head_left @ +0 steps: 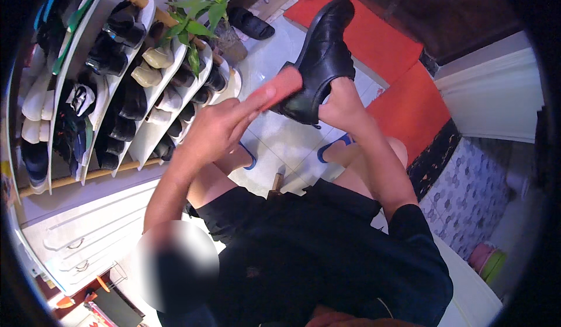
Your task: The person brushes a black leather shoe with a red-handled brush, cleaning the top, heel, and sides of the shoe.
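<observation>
A black leather shoe is held up in front of me, tilted with its toe pointing away. My right hand reaches into the shoe's opening and supports it; the fingers inside are hidden. In my left hand is a shoe brush with a red back, its fingers closed along one end. The brush's far end lies against the side of the shoe near the heel. Its underside is mostly hidden.
On the left stands a slanted white shoe rack with several pairs. A potted plant and black slippers are beyond it. Red mats cover floor at right. A wooden-handled object is between my feet. White drawers stand lower left.
</observation>
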Available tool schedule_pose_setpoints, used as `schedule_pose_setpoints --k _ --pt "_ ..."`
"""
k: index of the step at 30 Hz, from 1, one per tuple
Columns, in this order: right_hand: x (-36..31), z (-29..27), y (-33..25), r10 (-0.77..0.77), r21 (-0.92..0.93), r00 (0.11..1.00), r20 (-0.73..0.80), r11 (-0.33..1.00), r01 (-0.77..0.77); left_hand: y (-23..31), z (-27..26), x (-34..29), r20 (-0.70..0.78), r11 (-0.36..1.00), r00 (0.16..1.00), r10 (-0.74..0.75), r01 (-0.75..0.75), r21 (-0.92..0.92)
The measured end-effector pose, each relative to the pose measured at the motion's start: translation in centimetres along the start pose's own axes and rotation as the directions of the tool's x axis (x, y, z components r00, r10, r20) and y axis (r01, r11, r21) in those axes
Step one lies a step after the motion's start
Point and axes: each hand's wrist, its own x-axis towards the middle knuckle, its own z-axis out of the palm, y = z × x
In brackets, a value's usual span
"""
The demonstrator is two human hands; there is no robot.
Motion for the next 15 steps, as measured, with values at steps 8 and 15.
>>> schedule_pose_setpoints --k 8,15 --pt "0.0 1.5 -0.8 0.083 -0.294 0.984 -0.156 0.947 -0.126 2.7 4.9 1.1 -0.27 0.985 0.95 -0.158 0.131 -0.113" --pt "1.2 1.9 0.0 0.125 -0.274 0.965 -0.23 0.943 -0.187 3.5 6.8 1.6 -0.377 0.975 0.9 -0.22 0.189 -0.117"
